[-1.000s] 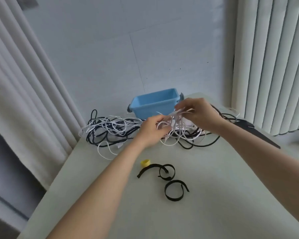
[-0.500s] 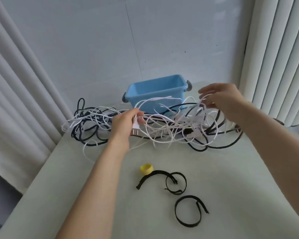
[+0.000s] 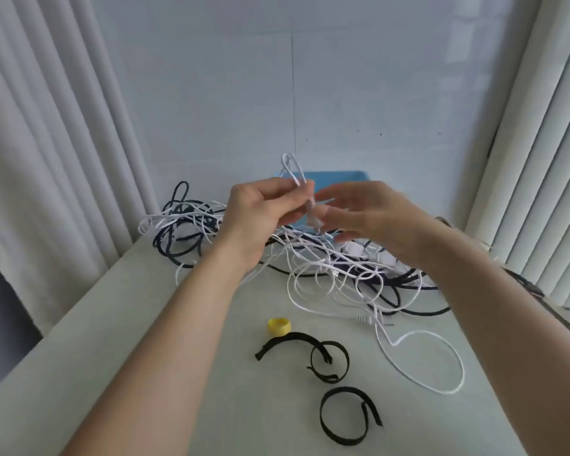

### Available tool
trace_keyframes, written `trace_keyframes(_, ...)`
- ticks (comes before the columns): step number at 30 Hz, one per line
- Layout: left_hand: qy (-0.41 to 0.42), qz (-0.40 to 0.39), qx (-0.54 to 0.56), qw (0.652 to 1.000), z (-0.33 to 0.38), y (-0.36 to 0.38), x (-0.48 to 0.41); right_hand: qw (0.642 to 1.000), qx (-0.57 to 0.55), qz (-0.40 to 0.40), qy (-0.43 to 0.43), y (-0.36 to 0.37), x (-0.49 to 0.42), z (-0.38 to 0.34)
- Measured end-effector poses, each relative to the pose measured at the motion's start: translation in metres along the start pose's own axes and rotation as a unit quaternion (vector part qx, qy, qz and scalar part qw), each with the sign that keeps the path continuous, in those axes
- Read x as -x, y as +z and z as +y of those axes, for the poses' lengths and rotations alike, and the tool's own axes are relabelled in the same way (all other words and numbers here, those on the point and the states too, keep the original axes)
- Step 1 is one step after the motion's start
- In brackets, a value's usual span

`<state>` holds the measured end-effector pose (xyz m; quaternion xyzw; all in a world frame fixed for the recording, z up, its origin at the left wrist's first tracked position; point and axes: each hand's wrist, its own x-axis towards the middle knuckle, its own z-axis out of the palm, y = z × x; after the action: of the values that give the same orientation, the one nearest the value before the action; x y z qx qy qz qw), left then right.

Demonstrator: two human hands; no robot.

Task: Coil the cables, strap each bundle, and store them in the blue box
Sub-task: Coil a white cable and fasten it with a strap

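While raised above pale surface (image 3: pixel 178 324), left grip (image 3: pixel 260 212): fingers pinched on folded loop of thin white cable (image 3: pixel 292 166).
Right grip (image 3: pixel 372 218): fingers loosely spread, just right of that loop, holding nothing visible.
Tangle of white and black cables (image 3: pixel 343 268): far side, in front of blue plastic box (image 3: pixel 343 176).
Black fabric straps (image 3: pixel 329 360): near side, beside small yellow ring (image 3: pixel 279 325).

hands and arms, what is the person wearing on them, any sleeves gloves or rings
Nothing worn shows. The left hand and right hand carry no gloves or rings, and both forearms are uncovered to the frame edge: no sleeves, watch or bracelet.
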<state>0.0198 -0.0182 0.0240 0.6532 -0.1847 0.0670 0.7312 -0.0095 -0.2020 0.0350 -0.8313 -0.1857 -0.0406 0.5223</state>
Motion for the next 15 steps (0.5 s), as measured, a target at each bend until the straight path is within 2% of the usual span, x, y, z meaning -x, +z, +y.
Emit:
trace_keyframes(3, 0.037, -0.015, -0.083, 0.996, 0.002, 0.007, 0.007, 0.997, -0.068, -0.018, -0.025, 0.017, -0.001, 0.003)
trace_keyframes(6, 0.040, -0.012, -0.094, 0.995, -0.001, -0.001, 0.007, 0.996, -0.077, -0.007, -0.042, 0.017, -0.003, 0.008)
trace_keyframes(9, 0.023, 0.009, -0.122, 0.992, -0.005, -0.007, 0.003, 0.996, -0.091, 0.018, -0.016, 0.011, -0.007, 0.017)
trace_keyframes(12, -0.027, 0.060, -0.030, 0.997, -0.003, -0.016, -0.004, 0.982, -0.148, 0.109, 0.033, 0.000, -0.012, 0.028)
trace_keyframes(15, -0.044, 0.167, 0.049, 0.984, -0.004, -0.036, -0.014, 0.930, -0.273, 0.224, 0.097, -0.021, -0.018, 0.038)
